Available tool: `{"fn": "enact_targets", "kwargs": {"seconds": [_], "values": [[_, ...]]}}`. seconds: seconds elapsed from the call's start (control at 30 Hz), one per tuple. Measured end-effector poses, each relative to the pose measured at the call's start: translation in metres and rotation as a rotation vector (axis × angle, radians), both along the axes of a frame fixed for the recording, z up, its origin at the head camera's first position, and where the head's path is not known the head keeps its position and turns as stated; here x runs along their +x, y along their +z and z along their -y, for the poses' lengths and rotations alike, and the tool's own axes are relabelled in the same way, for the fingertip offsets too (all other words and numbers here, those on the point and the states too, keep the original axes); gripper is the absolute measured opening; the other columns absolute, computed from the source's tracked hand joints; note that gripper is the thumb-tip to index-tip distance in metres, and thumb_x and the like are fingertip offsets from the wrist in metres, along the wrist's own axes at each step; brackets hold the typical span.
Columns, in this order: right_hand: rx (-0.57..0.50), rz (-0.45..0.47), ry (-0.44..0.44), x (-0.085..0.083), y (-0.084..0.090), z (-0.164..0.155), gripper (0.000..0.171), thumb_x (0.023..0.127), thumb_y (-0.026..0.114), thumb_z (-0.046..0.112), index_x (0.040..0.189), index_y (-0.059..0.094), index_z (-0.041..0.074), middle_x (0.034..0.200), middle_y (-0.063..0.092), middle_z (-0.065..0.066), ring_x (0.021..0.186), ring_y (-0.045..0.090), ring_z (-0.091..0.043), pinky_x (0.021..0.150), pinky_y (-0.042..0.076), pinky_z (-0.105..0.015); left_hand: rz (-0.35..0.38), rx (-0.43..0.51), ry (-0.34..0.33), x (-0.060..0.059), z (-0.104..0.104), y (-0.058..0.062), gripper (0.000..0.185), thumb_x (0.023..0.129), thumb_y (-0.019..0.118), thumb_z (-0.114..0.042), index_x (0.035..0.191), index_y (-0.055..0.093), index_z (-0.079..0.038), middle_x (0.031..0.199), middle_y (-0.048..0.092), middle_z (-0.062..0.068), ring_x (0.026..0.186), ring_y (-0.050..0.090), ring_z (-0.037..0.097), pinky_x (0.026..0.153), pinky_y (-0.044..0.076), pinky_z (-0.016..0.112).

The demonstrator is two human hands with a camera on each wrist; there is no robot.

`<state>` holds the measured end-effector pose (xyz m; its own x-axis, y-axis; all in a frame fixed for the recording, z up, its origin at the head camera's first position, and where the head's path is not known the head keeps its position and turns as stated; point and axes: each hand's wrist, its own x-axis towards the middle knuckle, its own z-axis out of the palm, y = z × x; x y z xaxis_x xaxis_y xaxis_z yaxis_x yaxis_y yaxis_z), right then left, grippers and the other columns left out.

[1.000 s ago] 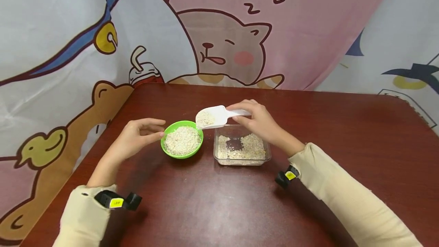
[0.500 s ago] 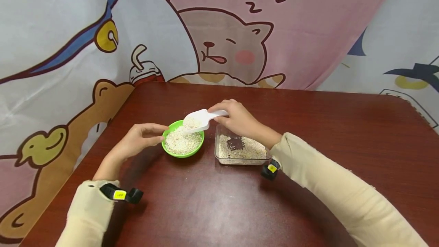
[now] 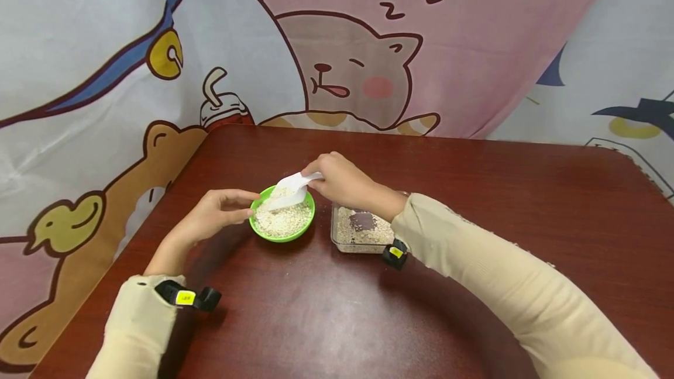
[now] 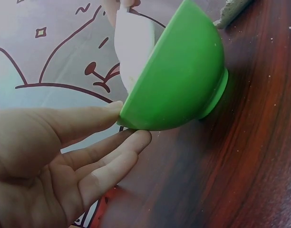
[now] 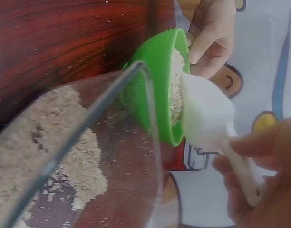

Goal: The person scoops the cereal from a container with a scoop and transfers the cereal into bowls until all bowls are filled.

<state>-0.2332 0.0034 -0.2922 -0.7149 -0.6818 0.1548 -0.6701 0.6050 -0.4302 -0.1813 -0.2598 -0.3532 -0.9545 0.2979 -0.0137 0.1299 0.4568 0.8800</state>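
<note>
A green bowl [image 3: 282, 239] of pale rolled oats [image 3: 279, 225] stands on the table. My left hand [image 3: 210, 214] is at its left side. In the left wrist view the thumb [image 4: 91, 121] touches the rim while the other fingers lie against the outer wall, loosely extended. My right hand [image 3: 339, 180] grips the handle of a white scoop [image 3: 292, 182]. The scoop tilts down over the bowl, its front lip at the oats, with some flakes inside. In the right wrist view the thumb and fingers close round the handle.
Right of the bowl is a clear plastic container [image 3: 363, 248] partly filled with oats, a bare patch in its middle. My right forearm crosses over its right side. A few loose flakes dot the dark red wooden table [image 3: 316, 309]. A printed cartoon curtain [image 3: 347, 75] hangs behind.
My right hand has carried the scoop leftward from between container and bowl to over the bowl and tipped it down. The left hand has moved slightly closer to the bowl's rim.
</note>
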Motion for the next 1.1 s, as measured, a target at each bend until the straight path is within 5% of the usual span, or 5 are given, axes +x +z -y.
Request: {"fn": "enact_targets", "kwargs": {"seconds": [0.27, 0.63, 1.1], "values": [[0.097, 0.024, -0.055, 0.004, 0.008, 0.006, 0.023, 0.088, 0.059, 0.008, 0.108, 0.069, 0.007, 0.11, 0.064, -0.006, 0.103, 0.051, -0.024, 0.081, 0.041, -0.032, -0.002, 0.004, -0.004, 0.001, -0.001, 0.0, 0.036, 0.085, 0.064, -0.007, 0.119, 0.057, 0.004, 0.115, 0.058, 0.022, 0.096, 0.059, 0.015, 0.074, 0.05, 0.027], [0.079, -0.062, -0.054, 0.008, 0.015, -0.012, 0.024, 0.085, 0.061, 0.007, 0.107, 0.07, 0.01, 0.104, 0.066, -0.002, 0.087, 0.048, -0.02, 0.069, 0.04, -0.029, -0.016, 0.001, -0.002, 0.001, -0.001, -0.001, 0.036, 0.085, 0.064, -0.007, 0.119, 0.057, 0.005, 0.114, 0.059, 0.022, 0.094, 0.06, 0.013, 0.074, 0.05, 0.026], [0.064, -0.199, 0.047, 0.013, 0.026, -0.028, 0.025, 0.079, 0.067, 0.002, 0.101, 0.072, 0.011, 0.096, 0.066, -0.002, 0.08, 0.046, -0.02, 0.066, 0.038, -0.03, -0.009, 0.015, 0.006, 0.002, -0.002, 0.0, 0.037, 0.085, 0.064, -0.006, 0.119, 0.057, 0.006, 0.114, 0.058, 0.023, 0.092, 0.06, 0.01, 0.073, 0.051, 0.026]]}}
